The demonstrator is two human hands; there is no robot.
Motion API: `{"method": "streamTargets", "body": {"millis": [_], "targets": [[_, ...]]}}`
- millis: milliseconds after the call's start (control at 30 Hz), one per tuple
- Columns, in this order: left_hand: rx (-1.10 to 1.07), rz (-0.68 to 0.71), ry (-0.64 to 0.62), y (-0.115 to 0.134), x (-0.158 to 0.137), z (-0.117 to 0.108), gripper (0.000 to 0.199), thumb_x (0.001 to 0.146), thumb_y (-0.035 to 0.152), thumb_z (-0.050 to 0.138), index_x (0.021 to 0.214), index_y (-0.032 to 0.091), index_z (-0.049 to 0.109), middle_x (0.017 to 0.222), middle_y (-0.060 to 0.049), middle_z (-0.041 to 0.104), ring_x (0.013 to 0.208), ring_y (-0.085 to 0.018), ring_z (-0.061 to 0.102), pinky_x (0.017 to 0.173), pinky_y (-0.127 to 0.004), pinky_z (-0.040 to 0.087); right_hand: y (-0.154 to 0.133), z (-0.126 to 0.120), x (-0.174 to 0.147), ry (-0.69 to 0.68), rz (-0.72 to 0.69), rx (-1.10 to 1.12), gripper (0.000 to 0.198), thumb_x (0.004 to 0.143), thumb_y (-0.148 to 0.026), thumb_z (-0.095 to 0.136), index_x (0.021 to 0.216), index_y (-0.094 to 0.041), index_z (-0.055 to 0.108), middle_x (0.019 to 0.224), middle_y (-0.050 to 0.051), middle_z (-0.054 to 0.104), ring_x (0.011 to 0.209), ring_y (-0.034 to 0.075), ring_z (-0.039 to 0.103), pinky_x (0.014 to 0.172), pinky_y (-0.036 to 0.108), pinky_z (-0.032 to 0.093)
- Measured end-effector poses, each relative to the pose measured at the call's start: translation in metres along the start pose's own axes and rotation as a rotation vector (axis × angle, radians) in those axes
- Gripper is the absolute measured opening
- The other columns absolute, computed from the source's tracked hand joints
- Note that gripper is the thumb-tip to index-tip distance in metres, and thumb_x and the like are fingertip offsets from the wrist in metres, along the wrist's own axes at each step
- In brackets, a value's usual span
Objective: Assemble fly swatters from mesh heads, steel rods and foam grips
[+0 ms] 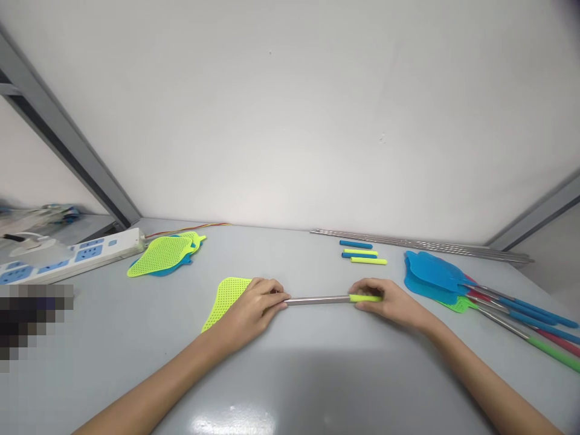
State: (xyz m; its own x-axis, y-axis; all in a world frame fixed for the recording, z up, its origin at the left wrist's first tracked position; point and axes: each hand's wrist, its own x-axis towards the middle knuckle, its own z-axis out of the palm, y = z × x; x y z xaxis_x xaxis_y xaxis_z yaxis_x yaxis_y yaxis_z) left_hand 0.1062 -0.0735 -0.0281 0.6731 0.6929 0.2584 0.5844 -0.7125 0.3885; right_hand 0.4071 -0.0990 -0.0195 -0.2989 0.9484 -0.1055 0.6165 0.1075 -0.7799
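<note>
A fly swatter lies sideways between my two hands, low over the grey table. Its yellow-green mesh head (228, 297) shows partly behind my left hand (260, 305), whose closed fingers grip the joint of head and rod. From there a silver metal rod (318, 300) runs right into a yellow-green handle sleeve (365, 298). My right hand (379, 297) pinches that sleeve between thumb and fingers. Behind it lie several loose handle sleeves (368, 261), blue and yellow-green. The neck of the swatter is hidden under my left fingers.
Loose swatter heads (165, 254) are piled at the left, beside a white power strip (109, 246). Thin metal rods (408, 243) lie along the wall. Assembled swatters (435, 275) with blue, red and green handles are stacked at the right.
</note>
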Motion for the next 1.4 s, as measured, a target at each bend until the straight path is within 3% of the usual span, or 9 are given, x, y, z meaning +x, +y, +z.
{"method": "streamTargets", "body": {"millis": [267,333,500,600,700,833,1033,1400], "targets": [[0.063,0.003,-0.040,-0.002,0.000,-0.005,0.024,0.088,0.025,0.037,0.096,0.026,0.059,0.093,-0.001,0.053,0.085,-0.016,0.042,0.079,-0.032,0.035,-0.004,-0.002,0.001,-0.084,0.126,0.260,0.030,0.066,-0.042,0.062,0.078,-0.015,0.056,0.061,0.000,0.053,0.058,0.011,0.050,0.051,0.022,0.038],[0.073,0.004,-0.033,-0.002,0.000,-0.007,0.024,0.088,0.025,0.036,0.096,0.026,0.059,0.093,-0.001,0.053,0.085,-0.016,0.042,0.080,-0.032,0.034,-0.005,-0.003,0.000,-0.108,0.160,0.356,0.033,0.067,-0.044,0.061,0.080,-0.014,0.056,0.066,0.002,0.055,0.057,0.012,0.051,0.046,0.021,0.037],[0.062,-0.013,-0.029,-0.002,0.000,-0.011,0.025,0.088,0.027,0.035,0.096,0.025,0.059,0.092,-0.002,0.053,0.085,-0.017,0.043,0.079,-0.032,0.035,-0.004,-0.012,-0.003,-0.065,0.218,0.643,0.030,0.074,-0.043,0.055,0.089,-0.016,0.056,0.105,0.010,0.054,0.073,0.017,0.058,0.044,0.020,0.041],[0.046,-0.021,-0.048,0.000,0.000,-0.012,0.025,0.088,0.028,0.034,0.096,0.025,0.058,0.092,-0.002,0.052,0.086,-0.017,0.043,0.078,-0.032,0.035,0.003,-0.016,-0.003,0.042,0.240,0.777,0.026,0.077,-0.039,0.051,0.089,-0.017,0.058,0.103,0.009,0.055,0.075,0.017,0.057,0.042,0.018,0.041],[0.026,0.008,-0.073,0.003,-0.001,-0.012,0.024,0.088,0.028,0.034,0.096,0.024,0.056,0.091,-0.002,0.052,0.086,-0.017,0.043,0.079,-0.031,0.035,0.009,-0.016,0.000,0.084,0.267,0.877,0.025,0.078,-0.037,0.050,0.089,-0.017,0.059,0.086,0.007,0.058,0.059,0.012,0.055,0.041,0.019,0.041],[-0.003,0.029,-0.101,0.008,-0.001,-0.013,0.022,0.089,0.027,0.034,0.096,0.023,0.054,0.091,-0.002,0.053,0.089,-0.016,0.043,0.079,-0.029,0.034,0.012,-0.011,0.001,0.041,0.251,0.928,0.027,0.078,-0.037,0.049,0.091,-0.016,0.059,0.072,0.003,0.056,0.045,0.007,0.046,0.039,0.019,0.038],[-0.014,0.039,-0.147,0.010,-0.002,-0.012,0.023,0.090,0.027,0.031,0.094,0.021,0.053,0.082,0.000,0.056,0.078,-0.014,0.046,0.080,-0.030,0.033,0.010,-0.006,0.001,0.013,0.225,0.932,0.029,0.080,-0.036,0.047,0.097,-0.016,0.059,0.077,0.004,0.056,0.048,0.007,0.045,0.040,0.019,0.037],[0.023,0.031,-0.220,0.019,-0.006,-0.010,0.029,0.090,0.033,0.025,0.088,0.021,0.052,0.076,-0.001,0.054,0.069,-0.015,0.048,0.066,-0.027,0.035,-0.004,0.001,-0.001,-0.046,0.217,0.898,0.026,0.077,-0.037,0.052,0.094,-0.018,0.058,0.081,0.003,0.054,0.049,0.006,0.044,0.040,0.017,0.037]]}}
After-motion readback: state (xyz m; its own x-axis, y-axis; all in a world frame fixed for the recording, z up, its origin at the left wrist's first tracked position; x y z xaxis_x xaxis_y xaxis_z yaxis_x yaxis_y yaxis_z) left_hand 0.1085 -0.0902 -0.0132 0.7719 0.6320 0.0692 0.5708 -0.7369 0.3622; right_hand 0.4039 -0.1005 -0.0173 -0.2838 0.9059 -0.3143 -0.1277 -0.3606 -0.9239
